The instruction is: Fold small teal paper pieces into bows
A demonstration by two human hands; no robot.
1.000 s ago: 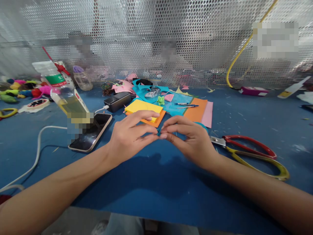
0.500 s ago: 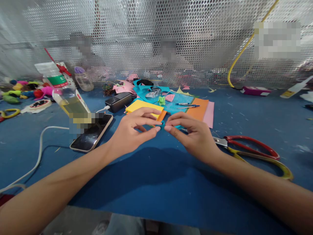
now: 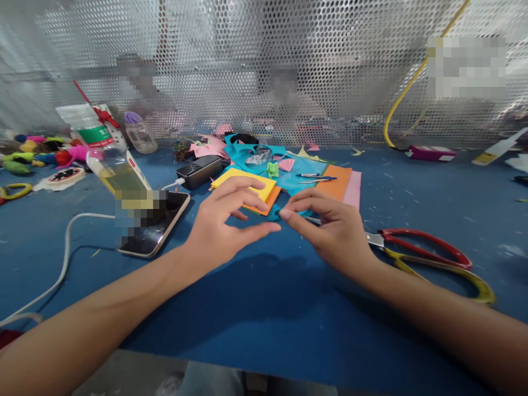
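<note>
1. At the centre of the frame, a small blue paper piece (image 3: 274,213) sits by the right hand's (image 3: 336,234) fingertips; it looks curled and matte, its full outline partly hidden.
2. The right hand's thumb and forefinger are pinched together on its right end.
3. Left of centre, the left hand's (image 3: 218,220) thumb and fingers are spread apart; contact with the paper cannot be told.
4. Lower centre, the table (image 3: 264,330) stretches between both forearms to its front edge, giving room below the hands.
5. Yellow sheets (image 3: 237,175) bound the space above, scissors (image 3: 424,256) the right.
</note>
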